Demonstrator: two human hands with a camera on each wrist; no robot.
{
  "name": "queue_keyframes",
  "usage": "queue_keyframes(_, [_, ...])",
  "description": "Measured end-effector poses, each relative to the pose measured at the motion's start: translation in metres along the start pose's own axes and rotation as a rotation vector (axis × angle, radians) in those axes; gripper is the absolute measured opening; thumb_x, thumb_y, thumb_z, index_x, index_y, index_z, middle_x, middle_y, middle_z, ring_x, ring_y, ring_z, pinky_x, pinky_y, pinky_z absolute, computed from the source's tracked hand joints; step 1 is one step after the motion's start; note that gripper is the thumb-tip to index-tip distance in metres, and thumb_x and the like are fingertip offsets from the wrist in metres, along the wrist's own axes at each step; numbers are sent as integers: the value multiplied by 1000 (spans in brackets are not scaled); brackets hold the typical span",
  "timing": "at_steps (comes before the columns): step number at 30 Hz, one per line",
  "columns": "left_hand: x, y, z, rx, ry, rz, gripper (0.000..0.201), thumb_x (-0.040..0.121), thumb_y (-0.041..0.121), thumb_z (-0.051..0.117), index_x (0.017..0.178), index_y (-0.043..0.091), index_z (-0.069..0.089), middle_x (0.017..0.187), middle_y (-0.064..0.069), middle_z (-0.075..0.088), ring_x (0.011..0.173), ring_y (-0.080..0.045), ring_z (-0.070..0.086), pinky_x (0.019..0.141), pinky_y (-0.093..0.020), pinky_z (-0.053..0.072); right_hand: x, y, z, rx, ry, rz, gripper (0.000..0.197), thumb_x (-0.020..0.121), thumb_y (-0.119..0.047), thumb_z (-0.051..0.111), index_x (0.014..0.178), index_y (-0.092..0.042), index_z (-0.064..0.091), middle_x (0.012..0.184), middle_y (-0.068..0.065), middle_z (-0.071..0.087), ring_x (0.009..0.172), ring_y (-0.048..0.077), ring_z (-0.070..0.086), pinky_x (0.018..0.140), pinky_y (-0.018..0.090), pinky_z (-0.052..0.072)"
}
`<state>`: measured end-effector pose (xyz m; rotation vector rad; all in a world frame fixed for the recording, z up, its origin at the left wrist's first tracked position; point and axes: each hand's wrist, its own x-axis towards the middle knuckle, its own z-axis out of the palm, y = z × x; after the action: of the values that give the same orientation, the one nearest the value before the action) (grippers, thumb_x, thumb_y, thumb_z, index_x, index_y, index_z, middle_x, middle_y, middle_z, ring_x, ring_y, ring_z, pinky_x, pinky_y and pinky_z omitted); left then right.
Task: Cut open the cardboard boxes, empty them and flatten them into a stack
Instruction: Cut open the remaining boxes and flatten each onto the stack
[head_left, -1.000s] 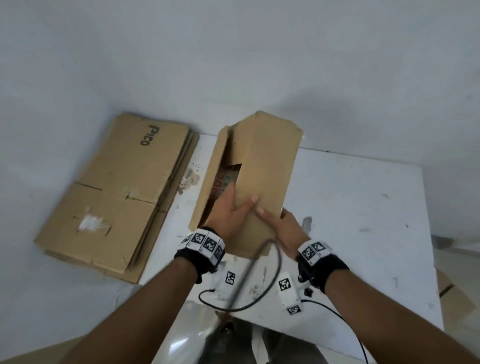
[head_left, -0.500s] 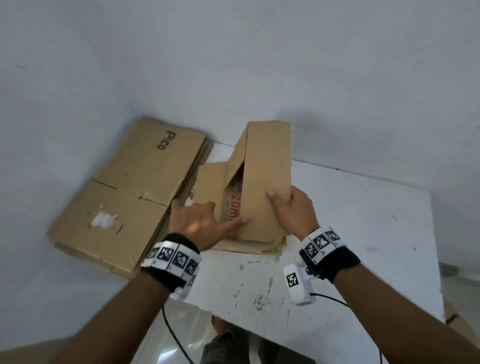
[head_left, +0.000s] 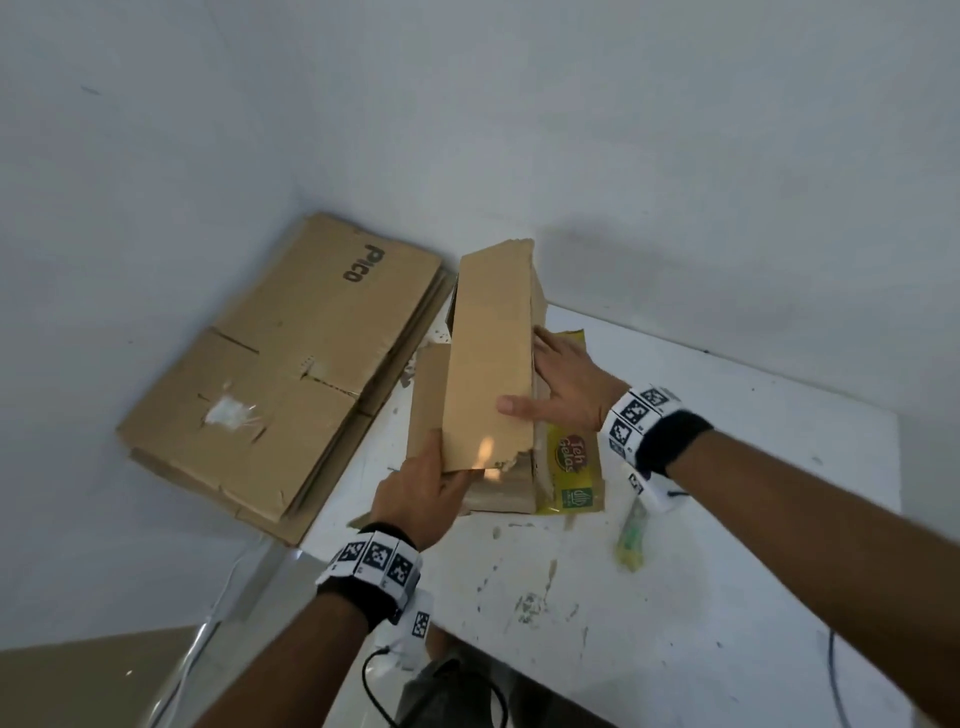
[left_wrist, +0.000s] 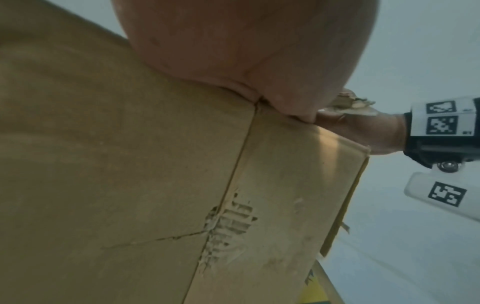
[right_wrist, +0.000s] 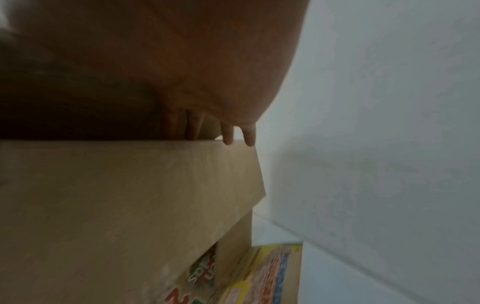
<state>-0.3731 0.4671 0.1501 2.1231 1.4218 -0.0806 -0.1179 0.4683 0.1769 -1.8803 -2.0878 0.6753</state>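
Observation:
A brown cardboard box (head_left: 488, 353), partly collapsed, rests tilted on the white table (head_left: 727, 545). Its yellow printed "Teh Gelas" panel (head_left: 571, 462) lies flat beneath it on the right. My left hand (head_left: 421, 499) grips the near edge of the raised brown panel, with its fingers hidden under the cardboard. My right hand (head_left: 566, 389) lies against the box's right fold, thumb flat on the top face and fingers straight along the side. In the left wrist view my palm presses on the cardboard (left_wrist: 130, 185). The right wrist view has straight fingertips (right_wrist: 228, 135) at the panel's edge (right_wrist: 116, 195).
A stack of flattened brown boxes (head_left: 291, 364), the top one marked "PICO", lies left of the table against the wall. A yellow-green utility knife (head_left: 631, 540) lies on the table under my right wrist. White walls close in behind.
The box has turned so that its plain brown panel faces up and the yellow panel shows on the right. My left hand moved from the left flap to the near edge.

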Motion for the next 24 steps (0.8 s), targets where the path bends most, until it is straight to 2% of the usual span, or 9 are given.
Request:
queue_keyframes(3, [9,2,-2,21,19,9,48,102,56,40,133,20,35,107,-7,67,88,-35,63,75,-44,50,7,8,-14,-94,-10,72,107,75,-97,28,157,-27,26,158,4,32,138,30,36,113,57,33])
queue_keyframes(5, [14,2,-5,-28,22,-8,37,103,51,39,123,20,39,98,-6,65,86,-37,63,76,-45,51,-5,4,-27,256,122,276,106,77,-93,38,158,-25,23,160,0,26,142,28,36,111,48,41])
queue_keyframes(7, [19,3,-10,-111,7,-84,51,101,62,33,114,15,50,90,-7,63,83,-35,62,78,-44,51,-21,2,-17,699,103,526,96,86,-83,40,160,-27,15,159,-6,27,143,19,33,107,31,38])
queue_keyframes(9, [23,6,-12,-136,12,-138,77,93,75,24,109,9,61,83,-7,63,80,-32,61,81,-42,51,-35,-1,15,949,-37,685,103,78,-93,40,160,-35,17,160,-7,29,145,22,32,115,44,29])
queue_keyframes(12, [27,14,-14,-129,32,-97,65,102,62,27,132,9,51,78,0,59,82,-33,60,77,-38,44,-41,1,61,1188,-54,815,109,63,-96,56,144,-24,47,140,7,59,123,31,59,105,55,46])
queue_keyframes(15, [31,16,-15,-102,92,-28,41,108,41,34,135,11,38,97,-17,68,90,-42,65,77,-41,48,-46,0,55,1388,224,811,61,85,-64,67,122,-16,67,121,9,72,107,27,71,96,46,56])
queue_keyframes(18, [35,16,-12,-174,167,42,57,106,37,39,156,28,13,99,-17,71,78,-42,66,66,-39,44,-69,2,16,1462,454,700,59,88,-55,67,126,-9,67,121,12,72,108,26,71,97,48,55])
queue_keyframes(21, [35,26,-17,-202,110,200,77,98,57,45,156,47,-4,124,-14,66,88,-38,69,68,-37,48,-79,-27,-23,1419,455,435,49,102,-55,42,127,-22,67,119,1,73,112,19,68,98,46,51])
queue_keyframes(24, [33,33,-21,-171,25,281,111,68,91,48,153,54,-14,155,-7,45,116,-34,65,89,-45,55,-68,-73,-23,1072,270,279,67,92,-79,33,145,-41,49,146,-17,53,136,1,47,114,43,38])
